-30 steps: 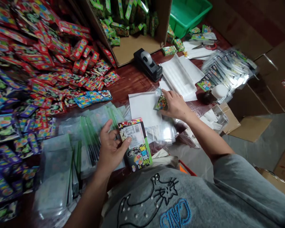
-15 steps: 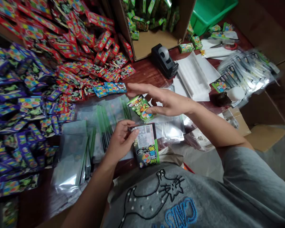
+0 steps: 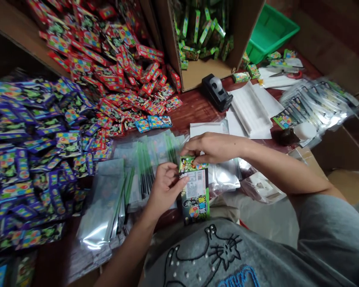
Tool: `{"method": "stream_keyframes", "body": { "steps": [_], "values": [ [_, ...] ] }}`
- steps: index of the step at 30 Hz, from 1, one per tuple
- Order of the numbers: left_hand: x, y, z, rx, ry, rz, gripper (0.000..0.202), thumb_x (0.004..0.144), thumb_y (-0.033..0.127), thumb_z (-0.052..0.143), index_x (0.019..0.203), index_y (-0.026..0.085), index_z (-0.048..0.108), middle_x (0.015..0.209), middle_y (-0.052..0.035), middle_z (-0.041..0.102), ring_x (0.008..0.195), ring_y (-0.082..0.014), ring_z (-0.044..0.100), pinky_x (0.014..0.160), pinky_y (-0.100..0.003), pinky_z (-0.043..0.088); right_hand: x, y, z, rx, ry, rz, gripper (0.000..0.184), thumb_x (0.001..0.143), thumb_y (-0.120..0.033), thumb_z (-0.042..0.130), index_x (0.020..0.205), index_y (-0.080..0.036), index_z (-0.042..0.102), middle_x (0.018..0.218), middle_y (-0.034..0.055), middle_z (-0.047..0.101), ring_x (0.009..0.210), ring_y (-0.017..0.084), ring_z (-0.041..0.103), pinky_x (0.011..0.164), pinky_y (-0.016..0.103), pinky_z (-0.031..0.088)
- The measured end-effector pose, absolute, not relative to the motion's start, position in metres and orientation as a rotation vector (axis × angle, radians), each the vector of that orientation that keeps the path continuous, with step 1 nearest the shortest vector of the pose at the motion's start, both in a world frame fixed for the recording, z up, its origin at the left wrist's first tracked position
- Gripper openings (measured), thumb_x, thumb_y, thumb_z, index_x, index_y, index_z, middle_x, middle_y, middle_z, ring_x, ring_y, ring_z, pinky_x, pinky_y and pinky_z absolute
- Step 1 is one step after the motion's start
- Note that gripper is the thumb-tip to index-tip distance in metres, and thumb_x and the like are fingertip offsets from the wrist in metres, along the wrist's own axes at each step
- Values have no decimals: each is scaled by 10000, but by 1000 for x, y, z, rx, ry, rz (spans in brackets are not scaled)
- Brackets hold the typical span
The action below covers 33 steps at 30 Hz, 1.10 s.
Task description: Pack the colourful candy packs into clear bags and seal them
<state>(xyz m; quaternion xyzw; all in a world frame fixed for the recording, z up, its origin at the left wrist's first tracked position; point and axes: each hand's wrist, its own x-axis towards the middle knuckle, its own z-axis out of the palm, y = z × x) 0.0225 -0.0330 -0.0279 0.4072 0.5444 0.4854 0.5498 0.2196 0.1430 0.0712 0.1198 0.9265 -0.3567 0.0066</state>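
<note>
My left hand (image 3: pixel 166 187) pinches the left side of a black and green printed pouch (image 3: pixel 196 208) with a white barcode label, thumb lying over the label. The pouch hangs upright in front of my shirt. At its top edge, my right hand (image 3: pixel 217 147) holds a small green packet (image 3: pixel 186 163) between thumb and fingers. The packet's lower part is hidden at the pouch's mouth; I cannot tell whether it sits inside or behind. Beyond my left hand stand rows of clear sleeves with green edges (image 3: pixel 145 163), and a stack of flat clear bags (image 3: pixel 103 199) lies nearer me.
Purple packets (image 3: pixel 38 147) and red packets (image 3: pixel 107 67) are heaped at left, with blue packets (image 3: pixel 158 121) by them. A carton (image 3: pixel 203 69) of green boxes, a tape dispenser (image 3: pixel 217 92), a green bin (image 3: pixel 269 34), scissors (image 3: pixel 293 74), a white-capped bottle (image 3: pixel 305 130) and filled bags (image 3: pixel 323 103) stand beyond.
My right hand has brought the green packet down to the pouch's top edge, and its fingers have curled in. The whole view has shifted, so the table's things appear further right and lower.
</note>
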Motion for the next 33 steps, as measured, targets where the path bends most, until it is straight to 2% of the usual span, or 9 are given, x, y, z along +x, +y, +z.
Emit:
{"method": "stream_keyframes", "body": {
  "steps": [3, 8, 12, 16, 20, 22, 25, 28, 33],
  "values": [
    [25, -37, -31, 929, 1287, 1172, 599, 834, 469, 883, 1134, 286, 398, 940, 2, 781, 754, -176, 785, 681, -280, 599, 219, 140, 72, 469, 2867, -1108, 243, 958, -145, 758, 1201, -143, 772, 1056, 78, 778, 874, 177, 679, 829, 319, 499],
    [26, -41, -33, 943, 1273, 1165, 561, 861, 430, 875, 1113, 281, 396, 951, -3, 787, 773, -166, 789, 693, -266, 599, 219, 138, 76, 395, 2799, -1103, 240, 955, -154, 757, 1195, -159, 752, 1056, 64, 783, 852, 170, 679, 797, 306, 473],
    [29, -42, -36, 952, 1275, 1166, 547, 867, 438, 869, 1121, 279, 411, 957, -3, 786, 790, -171, 790, 714, -282, 611, 216, 134, 75, 319, 2813, -1035, 430, 974, -136, 708, 1397, -200, 675, 1235, 94, 785, 987, 201, 724, 804, 305, 499],
    [28, -43, -43, 958, 1298, 1191, 557, 851, 471, 884, 1087, 275, 418, 924, 9, 778, 777, -167, 784, 702, -265, 599, 225, 126, 48, 195, 2881, -1123, 398, 1055, -236, 680, 1453, -240, 682, 1523, 120, 675, 1357, 220, 675, 1066, 358, 559],
    [17, -45, -53, 996, 1406, 1279, 509, 867, 482, 870, 1094, 265, 469, 857, 23, 751, 750, -156, 763, 689, -249, 585, 247, 100, 7, 444, 3123, -1347, 477, 1060, -331, 716, 1528, -279, 641, 1697, 138, 511, 1611, 266, 465, 1304, 507, 434],
    [11, -46, -56, 976, 1443, 1327, 503, 869, 484, 867, 1135, 263, 500, 852, 24, 748, 763, -162, 762, 710, -263, 601, 254, 79, -9, 814, 3216, -1518, 515, 1050, -403, 740, 1532, -268, 616, 1596, 160, 590, 1540, 277, 536, 1268, 537, 481],
    [5, -50, -55, 947, 1477, 1323, 494, 862, 490, 869, 1164, 251, 560, 905, 0, 771, 785, -168, 761, 724, -277, 615, 255, 49, -25, 1101, 3055, -1949, 480, 1038, -477, 752, 1419, -209, 640, 1286, 124, 734, 1151, 212, 730, 1020, 414, 641],
    [2, -57, -51, 987, 1517, 1205, 420, 862, 490, 872, 1090, 237, 626, 851, 9, 746, 706, -146, 712, 651, -244, 575, 250, 30, -32, 1162, 2734, -2298, 365, 1052, -485, 722, 1242, -177, 674, 1025, 42, 725, 824, 128, 698, 766, 278, 624],
    [-2, -67, -50, 1009, 1553, 1124, 373, 934, 542, 802, 1120, 244, 675, 941, -16, 756, 773, -159, 711, 661, -248, 570, 244, 8, -49, 1491, 2530, -2499, 525, 981, -507, 792, 1356, -209, 576, 1316, 110, 681, 862, 125, 750, 811, 298, 655]
  ]
}}
